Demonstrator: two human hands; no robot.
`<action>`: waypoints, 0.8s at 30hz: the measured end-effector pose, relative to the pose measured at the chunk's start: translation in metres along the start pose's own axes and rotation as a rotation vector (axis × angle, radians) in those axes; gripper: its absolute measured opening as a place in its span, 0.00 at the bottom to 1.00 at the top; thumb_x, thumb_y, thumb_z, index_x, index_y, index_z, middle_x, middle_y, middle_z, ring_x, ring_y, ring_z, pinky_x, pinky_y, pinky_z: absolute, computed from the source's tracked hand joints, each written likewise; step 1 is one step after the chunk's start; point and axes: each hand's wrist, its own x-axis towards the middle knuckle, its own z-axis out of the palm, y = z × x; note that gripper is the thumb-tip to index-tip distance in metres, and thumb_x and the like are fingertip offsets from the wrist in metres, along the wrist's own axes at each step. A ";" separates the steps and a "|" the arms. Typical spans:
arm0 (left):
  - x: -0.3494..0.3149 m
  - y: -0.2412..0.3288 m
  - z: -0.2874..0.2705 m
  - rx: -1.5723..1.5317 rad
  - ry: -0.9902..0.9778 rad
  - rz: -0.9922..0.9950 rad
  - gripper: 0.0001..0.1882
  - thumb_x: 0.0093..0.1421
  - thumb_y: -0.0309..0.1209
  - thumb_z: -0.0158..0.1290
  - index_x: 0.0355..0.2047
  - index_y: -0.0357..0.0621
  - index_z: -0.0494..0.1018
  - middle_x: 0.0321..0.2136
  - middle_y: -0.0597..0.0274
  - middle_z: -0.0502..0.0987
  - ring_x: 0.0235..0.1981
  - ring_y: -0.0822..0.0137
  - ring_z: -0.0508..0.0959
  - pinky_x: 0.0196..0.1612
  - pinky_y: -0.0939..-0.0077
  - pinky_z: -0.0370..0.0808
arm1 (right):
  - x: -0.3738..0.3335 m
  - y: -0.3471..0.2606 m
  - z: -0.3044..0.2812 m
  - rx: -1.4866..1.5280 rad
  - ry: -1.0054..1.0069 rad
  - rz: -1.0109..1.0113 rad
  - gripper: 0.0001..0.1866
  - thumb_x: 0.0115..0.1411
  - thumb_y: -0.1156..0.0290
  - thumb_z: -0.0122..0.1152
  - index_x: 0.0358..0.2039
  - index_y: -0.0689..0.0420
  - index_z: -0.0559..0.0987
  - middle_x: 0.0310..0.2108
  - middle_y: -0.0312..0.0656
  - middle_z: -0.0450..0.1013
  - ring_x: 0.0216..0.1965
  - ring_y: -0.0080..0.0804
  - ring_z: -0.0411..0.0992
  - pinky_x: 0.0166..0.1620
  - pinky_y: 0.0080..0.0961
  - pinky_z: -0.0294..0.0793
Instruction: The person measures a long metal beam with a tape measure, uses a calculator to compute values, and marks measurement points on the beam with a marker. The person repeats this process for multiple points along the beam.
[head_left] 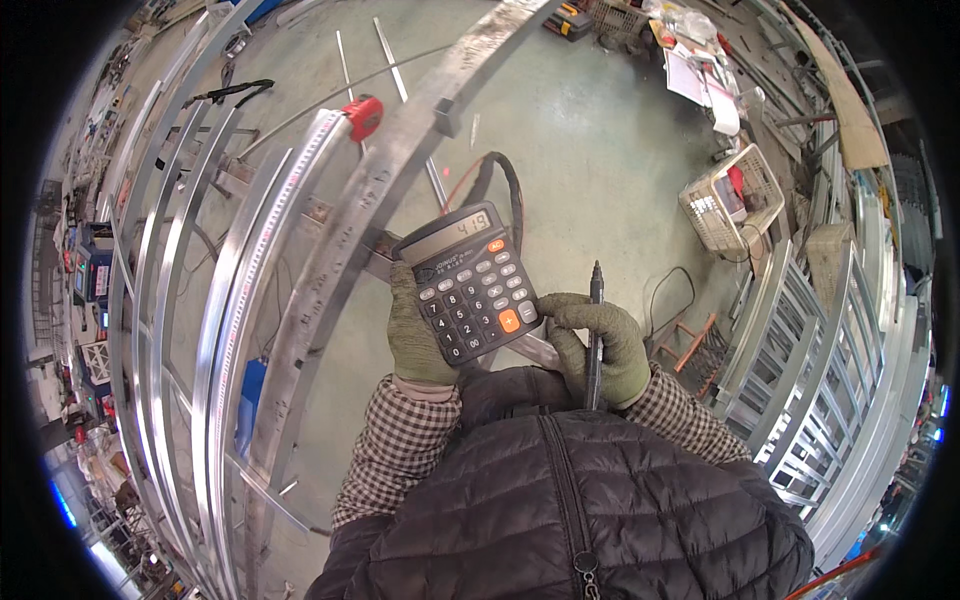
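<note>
A black calculator [468, 290] with a lit grey display and orange keys is held up in front of my chest. My left hand [418, 338], in an olive-green glove, is closed round its left edge. A black marker pen [596, 335] stands nearly upright in my right hand [618, 348], its dark tip pointing away from me. The gloved fingers of that hand are curled round the pen. One of its fingertips reaches the calculator's lower right corner, by the large keys; whether it presses there I cannot tell.
Long metal bars [330, 255] run along my left, with a red tape measure [363, 117] at the far end of its extended blade. A beige plastic basket [715, 215] sits on the floor to the right. Nearer on that side are stacked metal frames [800, 400].
</note>
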 end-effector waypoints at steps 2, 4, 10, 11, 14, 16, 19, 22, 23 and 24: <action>-0.003 -0.031 0.017 0.020 -0.008 0.060 0.35 0.79 0.60 0.43 0.69 0.42 0.70 0.58 0.48 0.82 0.53 0.53 0.87 0.52 0.53 0.90 | -0.009 0.005 -0.034 -0.010 -0.057 0.012 0.12 0.69 0.83 0.62 0.51 0.61 0.77 0.51 0.60 0.82 0.49 0.43 0.85 0.52 0.38 0.85; -0.007 -0.051 0.027 0.080 0.069 0.048 0.36 0.79 0.60 0.43 0.69 0.43 0.69 0.58 0.48 0.82 0.53 0.53 0.87 0.53 0.53 0.90 | -0.019 0.008 -0.059 0.017 -0.109 0.047 0.13 0.69 0.83 0.62 0.53 0.61 0.77 0.51 0.59 0.83 0.46 0.41 0.85 0.50 0.37 0.85; -0.016 -0.086 0.057 -0.133 -0.092 -0.007 0.38 0.78 0.60 0.43 0.73 0.42 0.65 0.65 0.44 0.76 0.63 0.48 0.80 0.61 0.45 0.85 | -0.029 0.011 -0.106 0.082 -0.170 0.085 0.16 0.68 0.83 0.62 0.55 0.61 0.78 0.49 0.56 0.83 0.40 0.36 0.85 0.46 0.33 0.85; -0.017 -0.089 0.062 -0.083 -0.066 0.018 0.37 0.78 0.60 0.43 0.73 0.42 0.65 0.64 0.44 0.77 0.62 0.48 0.81 0.60 0.46 0.85 | -0.029 0.011 -0.110 0.087 -0.142 0.060 0.15 0.68 0.83 0.62 0.55 0.61 0.78 0.48 0.56 0.83 0.40 0.37 0.85 0.46 0.33 0.85; -0.019 -0.096 0.073 -0.028 0.043 0.086 0.34 0.79 0.57 0.44 0.70 0.43 0.68 0.59 0.47 0.81 0.55 0.53 0.85 0.54 0.52 0.89 | -0.026 0.013 -0.120 0.033 -0.134 -0.049 0.15 0.68 0.83 0.62 0.55 0.61 0.78 0.47 0.57 0.83 0.39 0.38 0.85 0.45 0.33 0.85; -0.020 -0.098 0.077 -0.021 0.066 0.119 0.33 0.79 0.56 0.44 0.69 0.43 0.70 0.57 0.49 0.83 0.52 0.55 0.88 0.51 0.55 0.91 | -0.024 0.012 -0.125 0.007 -0.156 -0.069 0.15 0.68 0.84 0.62 0.55 0.62 0.78 0.47 0.57 0.83 0.39 0.39 0.86 0.45 0.33 0.85; -0.023 -0.099 0.075 -0.030 0.046 0.152 0.32 0.79 0.56 0.44 0.68 0.43 0.70 0.56 0.50 0.84 0.50 0.55 0.88 0.50 0.56 0.91 | -0.022 0.011 -0.125 -0.001 -0.203 -0.033 0.15 0.68 0.83 0.61 0.55 0.63 0.79 0.47 0.55 0.84 0.39 0.39 0.86 0.45 0.32 0.85; -0.030 -0.103 0.068 -0.069 0.036 0.139 0.33 0.79 0.57 0.44 0.68 0.42 0.70 0.57 0.49 0.83 0.51 0.54 0.88 0.51 0.56 0.91 | -0.026 0.008 -0.123 -0.029 -0.231 -0.015 0.14 0.68 0.83 0.60 0.54 0.64 0.80 0.45 0.53 0.84 0.39 0.36 0.86 0.43 0.31 0.85; -0.035 -0.104 0.063 -0.083 0.004 0.131 0.33 0.79 0.57 0.45 0.68 0.42 0.70 0.58 0.48 0.82 0.53 0.54 0.87 0.52 0.55 0.90 | -0.030 0.006 -0.121 -0.027 -0.241 0.011 0.14 0.68 0.83 0.60 0.54 0.65 0.80 0.44 0.51 0.84 0.38 0.35 0.85 0.43 0.30 0.84; -0.041 -0.106 0.060 -0.075 -0.028 0.139 0.34 0.79 0.57 0.45 0.69 0.41 0.70 0.59 0.47 0.82 0.55 0.53 0.86 0.54 0.54 0.89 | -0.035 0.004 -0.119 -0.021 -0.250 0.044 0.14 0.69 0.83 0.59 0.54 0.65 0.81 0.42 0.50 0.84 0.37 0.34 0.85 0.43 0.29 0.84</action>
